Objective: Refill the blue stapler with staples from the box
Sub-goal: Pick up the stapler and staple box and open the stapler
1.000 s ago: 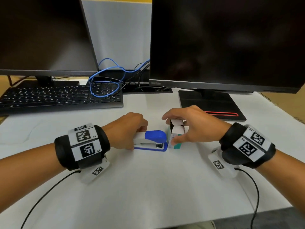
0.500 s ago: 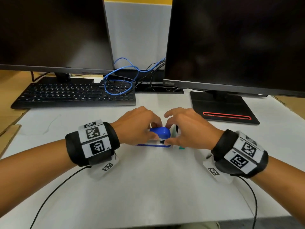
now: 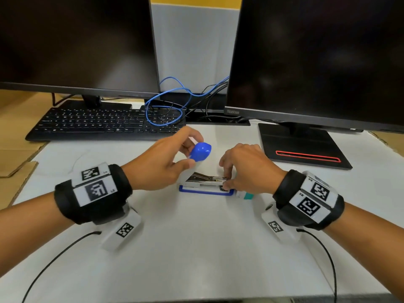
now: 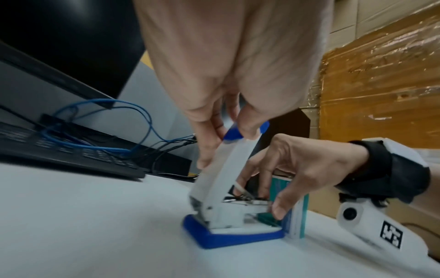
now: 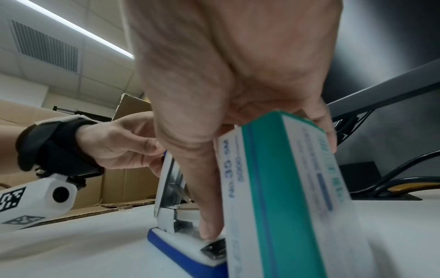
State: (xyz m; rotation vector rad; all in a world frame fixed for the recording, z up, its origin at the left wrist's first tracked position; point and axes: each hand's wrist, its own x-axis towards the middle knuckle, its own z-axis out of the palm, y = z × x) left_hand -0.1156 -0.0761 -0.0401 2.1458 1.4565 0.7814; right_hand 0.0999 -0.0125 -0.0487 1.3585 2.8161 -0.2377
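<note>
The left hand (image 3: 161, 165) is pinching the blue-capped white top arm (image 3: 200, 152) of the blue-based plastic stapler (image 3: 204, 191), holding it swung up and open. The right hand (image 3: 244, 169) is curling its fingers down onto the bare metal staple channel (image 3: 207, 179), steadying it near the desk's middle. The teal-and-white cardboard staple box (image 5: 285, 188) is standing just right of the base. Opening looks done; loading staples and closing are remaining.

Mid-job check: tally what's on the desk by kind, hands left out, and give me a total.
Monitors: 2
Keyboard: 1
Stapler: 1
Staple box: 1
Blue cable: 1
Total: 6
</note>
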